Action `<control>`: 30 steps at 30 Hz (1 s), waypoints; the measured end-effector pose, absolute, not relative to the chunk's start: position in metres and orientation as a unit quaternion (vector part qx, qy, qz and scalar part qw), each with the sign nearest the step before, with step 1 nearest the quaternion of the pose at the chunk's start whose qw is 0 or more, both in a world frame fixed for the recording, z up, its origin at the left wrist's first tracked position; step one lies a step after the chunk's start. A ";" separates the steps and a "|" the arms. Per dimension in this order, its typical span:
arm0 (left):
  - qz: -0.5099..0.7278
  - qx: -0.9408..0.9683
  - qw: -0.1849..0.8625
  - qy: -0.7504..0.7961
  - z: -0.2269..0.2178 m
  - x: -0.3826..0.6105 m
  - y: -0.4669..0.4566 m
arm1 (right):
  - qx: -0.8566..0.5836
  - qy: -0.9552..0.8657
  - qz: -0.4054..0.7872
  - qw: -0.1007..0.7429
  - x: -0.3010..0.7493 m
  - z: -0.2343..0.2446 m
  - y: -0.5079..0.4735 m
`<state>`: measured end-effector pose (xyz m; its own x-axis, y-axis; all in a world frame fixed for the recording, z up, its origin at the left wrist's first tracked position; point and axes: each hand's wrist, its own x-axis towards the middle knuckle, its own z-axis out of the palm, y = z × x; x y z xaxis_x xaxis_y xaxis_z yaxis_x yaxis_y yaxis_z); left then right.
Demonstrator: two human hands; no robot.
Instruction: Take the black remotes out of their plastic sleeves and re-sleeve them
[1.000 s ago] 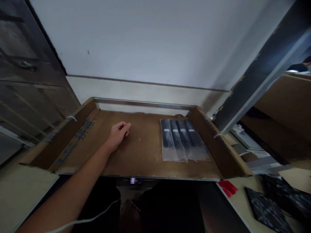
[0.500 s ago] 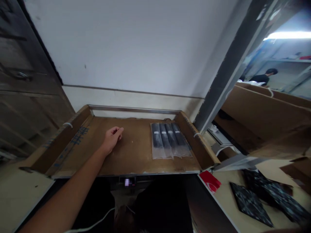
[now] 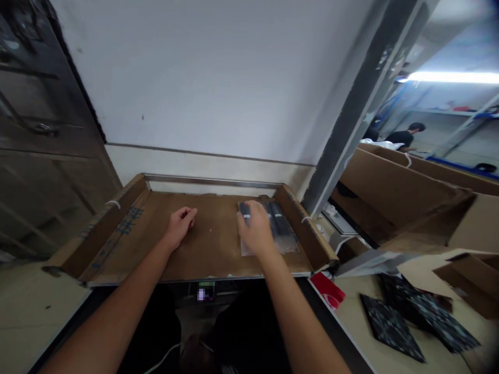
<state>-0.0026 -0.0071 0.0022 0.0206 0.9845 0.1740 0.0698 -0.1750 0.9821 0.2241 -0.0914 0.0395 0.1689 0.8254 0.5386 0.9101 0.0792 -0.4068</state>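
A shallow cardboard tray (image 3: 125, 193) lies in front of me. At its right end are several clear plastic packs (image 3: 281, 229), each with a long black item inside, laid side by side. My right hand (image 3: 255, 231) rests on the left packs with its fingers laid over them, slightly blurred. Toward the middle-left of the bare tray floor sits my left hand (image 3: 179, 226), fingers loosely curled with nothing in them.
A red card (image 3: 327, 291) and black patterned sheets (image 3: 390, 327) lie on the table at the right. Large cardboard boxes (image 3: 390, 192) stand behind a grey post (image 3: 351, 119). A person (image 3: 407, 136) is far off at the right. A dark cabinet (image 3: 39, 156) stands at the left.
My right hand has come into view and landed on the packs. The camera has turned right. My left hand has stayed in place on the tray.
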 end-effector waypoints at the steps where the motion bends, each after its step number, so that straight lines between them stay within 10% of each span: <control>1: 0.523 0.563 0.444 0.461 0.001 -0.003 -0.006 | -0.678 -0.642 -0.062 0.353 0.218 0.032 -0.093; 13: 0.512 0.575 0.438 0.465 -0.002 -0.002 -0.006 | -0.713 -0.628 -0.028 0.311 0.196 -0.001 -0.079; 21: 0.480 0.662 0.191 0.544 -0.017 0.003 0.004 | -0.726 -0.619 -0.042 0.296 0.172 -0.002 -0.093; 30: 0.344 0.756 0.175 0.529 -0.010 0.012 0.021 | -0.723 -0.620 -0.014 0.305 0.178 -0.004 -0.088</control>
<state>0.0123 0.0211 -0.0103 0.2039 0.9202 0.3342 0.6796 -0.3788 0.6282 0.1778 -0.0877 -0.0043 0.2315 0.8880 0.3974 0.9046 -0.0462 -0.4238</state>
